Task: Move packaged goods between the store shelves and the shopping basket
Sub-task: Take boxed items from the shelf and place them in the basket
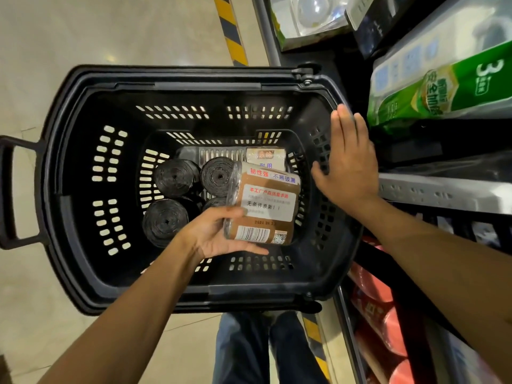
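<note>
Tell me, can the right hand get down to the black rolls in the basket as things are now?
Probably yes. The right hand is open and empty over the basket rim, and the basket has no lid. The brown packet in the left hand covers some black rolls; the far-side ones lie clear.

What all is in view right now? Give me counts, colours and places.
Shopping basket: one, black, on the floor beside the shelves.
Bag rolls: at least four, black, on the basket floor.
Brown-labelled package: one, held over the basket.
Similar package: one, partly hidden, lying in the basket.
Green and white pack: one, upper shelf, right.
Red packs: several, lower shelf.
Hazard stripe: yellow-black, on the floor.
Left hand: grips the brown-labelled package.
Right hand: open, flat, over the basket's right rim.
</note>
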`<state>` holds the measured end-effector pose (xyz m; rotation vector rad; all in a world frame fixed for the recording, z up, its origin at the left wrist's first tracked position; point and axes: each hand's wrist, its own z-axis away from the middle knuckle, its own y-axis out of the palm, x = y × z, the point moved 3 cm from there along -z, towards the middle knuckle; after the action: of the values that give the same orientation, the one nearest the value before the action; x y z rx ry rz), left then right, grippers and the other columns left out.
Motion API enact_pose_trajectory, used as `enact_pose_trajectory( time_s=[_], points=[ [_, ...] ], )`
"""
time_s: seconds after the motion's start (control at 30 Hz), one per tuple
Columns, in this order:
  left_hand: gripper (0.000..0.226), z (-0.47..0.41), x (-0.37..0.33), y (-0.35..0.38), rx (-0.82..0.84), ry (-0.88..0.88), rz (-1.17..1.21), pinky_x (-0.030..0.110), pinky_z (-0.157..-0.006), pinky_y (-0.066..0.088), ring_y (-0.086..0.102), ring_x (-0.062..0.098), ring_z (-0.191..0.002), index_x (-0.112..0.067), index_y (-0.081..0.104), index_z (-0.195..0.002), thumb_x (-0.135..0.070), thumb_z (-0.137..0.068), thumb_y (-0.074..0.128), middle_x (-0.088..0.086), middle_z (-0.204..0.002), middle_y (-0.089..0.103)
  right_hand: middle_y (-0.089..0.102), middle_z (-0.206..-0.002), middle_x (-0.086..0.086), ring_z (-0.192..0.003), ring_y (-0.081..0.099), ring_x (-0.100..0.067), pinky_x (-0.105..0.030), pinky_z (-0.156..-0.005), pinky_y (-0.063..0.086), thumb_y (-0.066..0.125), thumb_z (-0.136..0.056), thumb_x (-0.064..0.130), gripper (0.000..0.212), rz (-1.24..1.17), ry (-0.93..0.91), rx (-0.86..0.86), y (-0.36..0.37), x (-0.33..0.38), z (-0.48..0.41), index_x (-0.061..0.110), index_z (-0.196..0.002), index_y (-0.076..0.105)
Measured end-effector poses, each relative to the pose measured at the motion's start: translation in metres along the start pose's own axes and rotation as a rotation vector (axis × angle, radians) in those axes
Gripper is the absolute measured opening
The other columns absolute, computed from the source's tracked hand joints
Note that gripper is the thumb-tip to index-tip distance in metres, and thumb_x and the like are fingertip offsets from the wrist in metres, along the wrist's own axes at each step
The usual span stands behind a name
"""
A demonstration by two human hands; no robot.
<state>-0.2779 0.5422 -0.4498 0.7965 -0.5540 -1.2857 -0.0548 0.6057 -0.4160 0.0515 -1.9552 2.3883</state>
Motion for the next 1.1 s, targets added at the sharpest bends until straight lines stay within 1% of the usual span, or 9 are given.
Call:
enact_pose_trajectory(
  time_s=[0.07, 0.13, 0.33, 0.47, 0.57, 0.77, 0.87, 1.0, 1.1],
  points=[
    [0.103, -0.004, 0.000, 0.002, 0.069, -0.044, 0.017, 0.065, -0.098, 0.036, 0.042, 0.045, -0.129, -0.016, 0.049, -0.137, -0.068, -0.052, 0.077, 0.021, -0.141, 0.047, 0.020, -0.155, -0.012, -0.141, 0.020, -0.036, -0.047, -0.101, 0.040, 0.063, -0.080, 0.032, 0.086, -0.005, 0.005, -0.002, 0.000, 0.000, 0.000, 0.003, -0.147, 0.019],
    [0.093, -0.005, 0.001, 0.005, 0.176, -0.063, 0.070, 0.066, -0.103, 0.028, 0.036, 0.045, -0.133, -0.020, 0.047, -0.140, -0.080, -0.069, 0.049, 0.019, -0.146, 0.041, 0.018, -0.156, -0.011, -0.142, 0.018, -0.035, -0.047, -0.102, 0.039, 0.063, -0.080, 0.032, 0.086, -0.011, 0.006, -0.001, 0.001, 0.000, 0.000, 0.003, -0.147, 0.018],
    [0.079, -0.013, 0.004, -0.001, 0.064, 0.047, 0.076, 0.047, -0.085, 0.054, 0.061, 0.033, -0.106, -0.011, 0.059, -0.126, -0.057, -0.064, 0.076, 0.019, -0.123, 0.060, 0.018, -0.156, -0.010, -0.142, 0.018, -0.035, -0.048, -0.102, 0.037, 0.062, -0.080, 0.032, 0.086, -0.033, 0.015, -0.006, -0.001, 0.000, 0.001, 0.003, -0.148, 0.018],
    [0.044, -0.019, 0.011, -0.012, -0.123, 0.026, 0.085, 0.040, -0.080, 0.057, 0.066, 0.021, -0.090, -0.012, 0.071, -0.107, -0.041, -0.093, 0.041, 0.011, -0.109, 0.065, 0.018, -0.156, -0.010, -0.142, 0.018, -0.034, -0.048, -0.103, 0.037, 0.062, -0.080, 0.033, 0.086, -0.042, 0.013, -0.014, 0.000, -0.001, 0.002, 0.003, -0.148, 0.019],
    [0.035, -0.029, 0.012, -0.011, -0.236, 0.035, -0.078, 0.041, -0.085, 0.055, 0.068, 0.020, -0.089, -0.014, 0.068, -0.108, -0.035, -0.085, 0.050, 0.008, -0.101, 0.070, 0.016, -0.157, -0.009, -0.143, 0.016, -0.034, -0.048, -0.105, 0.034, 0.062, -0.081, 0.033, 0.086, -0.052, 0.013, -0.011, 0.001, -0.001, 0.001, 0.004, -0.149, 0.017],
    [0.054, -0.059, 0.017, -0.051, -0.844, 0.148, -0.324, 0.022, -0.056, 0.055, 0.065, 0.012, -0.077, -0.013, 0.040, -0.113, -0.021, -0.076, 0.078, 0.001, -0.094, 0.065, 0.017, -0.157, -0.010, -0.142, 0.019, -0.035, -0.048, -0.105, 0.033, 0.062, -0.080, 0.033, 0.086, -0.051, 0.009, -0.032, 0.003, -0.002, 0.001, 0.003, -0.148, 0.018],
    [0.060, -0.073, 0.025, -0.075, -0.925, 0.169, -0.383, 0.040, -0.082, 0.057, 0.068, 0.020, -0.086, -0.019, 0.039, -0.096, -0.027, -0.062, 0.088, 0.002, -0.095, 0.068, 0.017, -0.157, -0.010, -0.141, 0.020, -0.035, -0.048, -0.105, 0.034, 0.061, -0.080, 0.033, 0.085, -0.045, 0.002, -0.050, 0.005, -0.003, 0.001, 0.003, -0.148, 0.019],
    [0.094, -0.095, 0.043, -0.114, -0.982, 0.100, -0.532, 0.048, -0.087, 0.054, 0.069, 0.024, -0.090, -0.029, 0.041, -0.090, -0.071, -0.017, 0.082, -0.001, -0.097, 0.071, 0.018, -0.156, -0.011, -0.141, 0.021, -0.036, -0.049, -0.105, 0.034, 0.061, -0.079, 0.033, 0.086, -0.040, 0.001, -0.070, 0.005, -0.003, 0.002, 0.002, -0.148, 0.020],
    [0.083, -0.100, 0.049, -0.118, -1.033, 0.089, -0.538, 0.048, -0.089, 0.052, 0.067, 0.026, -0.093, -0.029, 0.039, -0.091, -0.063, -0.032, 0.085, 0.002, -0.100, 0.069, 0.019, -0.156, -0.012, -0.141, 0.022, -0.037, -0.050, -0.104, 0.035, 0.061, -0.078, 0.034, 0.087, -0.016, -0.001, -0.079, 0.006, -0.001, 0.001, 0.002, -0.148, 0.020]
  ],
)
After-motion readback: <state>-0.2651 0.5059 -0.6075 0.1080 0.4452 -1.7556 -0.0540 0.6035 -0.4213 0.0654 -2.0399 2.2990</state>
